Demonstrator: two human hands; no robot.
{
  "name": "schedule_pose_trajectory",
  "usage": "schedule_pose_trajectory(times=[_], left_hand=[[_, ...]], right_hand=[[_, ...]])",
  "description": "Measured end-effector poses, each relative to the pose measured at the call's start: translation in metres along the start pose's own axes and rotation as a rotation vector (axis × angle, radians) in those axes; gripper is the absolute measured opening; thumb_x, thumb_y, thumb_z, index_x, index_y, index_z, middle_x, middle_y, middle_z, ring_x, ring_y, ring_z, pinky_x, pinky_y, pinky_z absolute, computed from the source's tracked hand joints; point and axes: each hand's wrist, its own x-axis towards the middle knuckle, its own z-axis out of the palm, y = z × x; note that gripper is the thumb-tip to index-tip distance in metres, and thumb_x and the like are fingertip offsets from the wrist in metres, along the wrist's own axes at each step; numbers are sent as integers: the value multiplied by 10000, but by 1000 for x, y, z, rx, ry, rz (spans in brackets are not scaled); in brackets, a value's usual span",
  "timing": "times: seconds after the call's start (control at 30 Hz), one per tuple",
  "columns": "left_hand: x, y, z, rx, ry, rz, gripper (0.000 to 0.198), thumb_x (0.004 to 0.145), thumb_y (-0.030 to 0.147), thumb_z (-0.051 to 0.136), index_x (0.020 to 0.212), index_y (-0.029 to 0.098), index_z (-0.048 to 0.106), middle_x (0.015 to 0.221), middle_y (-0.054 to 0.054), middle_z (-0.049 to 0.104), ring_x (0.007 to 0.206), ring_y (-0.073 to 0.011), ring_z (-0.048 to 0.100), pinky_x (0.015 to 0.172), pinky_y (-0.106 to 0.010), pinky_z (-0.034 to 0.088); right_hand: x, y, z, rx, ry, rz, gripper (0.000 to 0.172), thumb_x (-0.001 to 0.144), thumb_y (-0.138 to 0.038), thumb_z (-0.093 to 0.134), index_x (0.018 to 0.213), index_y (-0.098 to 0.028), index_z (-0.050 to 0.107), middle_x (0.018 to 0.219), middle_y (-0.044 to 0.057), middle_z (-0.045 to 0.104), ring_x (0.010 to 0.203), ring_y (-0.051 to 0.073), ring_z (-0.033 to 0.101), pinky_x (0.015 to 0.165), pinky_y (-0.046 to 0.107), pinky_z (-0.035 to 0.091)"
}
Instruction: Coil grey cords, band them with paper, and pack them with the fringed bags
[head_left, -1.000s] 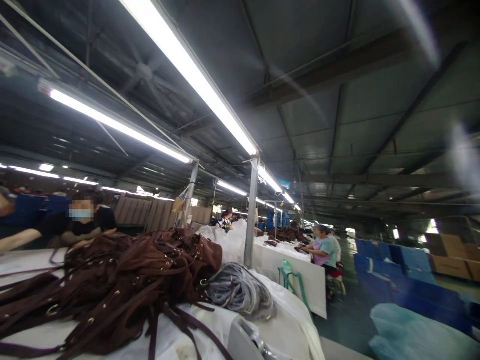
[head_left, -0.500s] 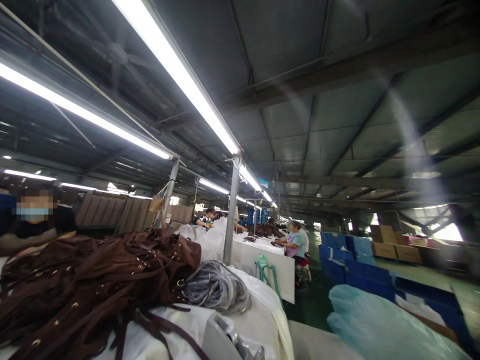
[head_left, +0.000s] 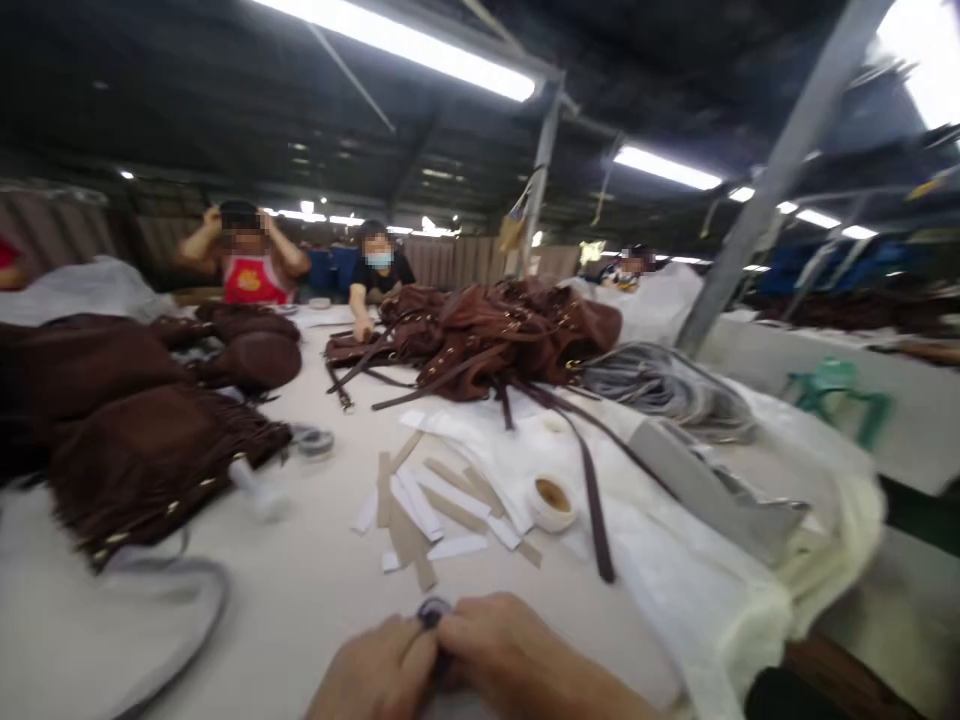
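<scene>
Fingers of the left hand [head_left: 379,665] and right hand [head_left: 517,650] meet, clamped on a dark looped piece [head_left: 433,611], likely so each steadies one side, though blur hides its exact shape; it sits low over the desk [head_left: 300,600], near loose strips [head_left: 455,510] within reach.

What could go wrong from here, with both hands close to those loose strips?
The left hand or right hand could brush the strips just ahead and scatter them.
The small dark piece between the fingers might slip; most of it is hidden, so the hold is hard to judge.
A brown strap trails from the pile past the white round item; tugging it might knock that item.
</scene>
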Motion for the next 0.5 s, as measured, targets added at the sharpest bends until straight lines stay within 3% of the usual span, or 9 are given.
schedule_pose_trajectory(times=[0.07,0.13,0.33,0.5], left_hand=[[-12,0,-8,59,-163,-61,210,888,169,635,1091,209,598,857,-27,654,731,-187,608,632,-269,535],[-9,1,-12,121,-245,-46,230,877,117,627,1095,174,582,863,-41,656,727,-195,598,634,-279,527],[-1,13,-1,67,-178,-48,129,847,85,616,941,165,576,906,-57,648,758,-212,583,634,-295,507],[0,6,-17,-22,-243,-95,70,900,155,600,933,207,565,826,-6,621,716,-179,567,633,-264,493]], right_hand=[[5,5,3,90,-51,-19,139,882,-319,671,922,-194,627,829,-2,685,728,158,655,590,231,457],[8,9,-1,110,-70,-28,147,860,-315,695,921,-207,617,835,-2,695,733,165,661,571,233,411],[10,-2,-1,-10,-19,85,110,879,-281,663,872,-201,589,763,4,674,603,172,627,491,280,298],[6,16,-4,80,-66,-90,134,884,-322,663,831,-214,604,800,-10,653,710,154,627,541,253,312]])
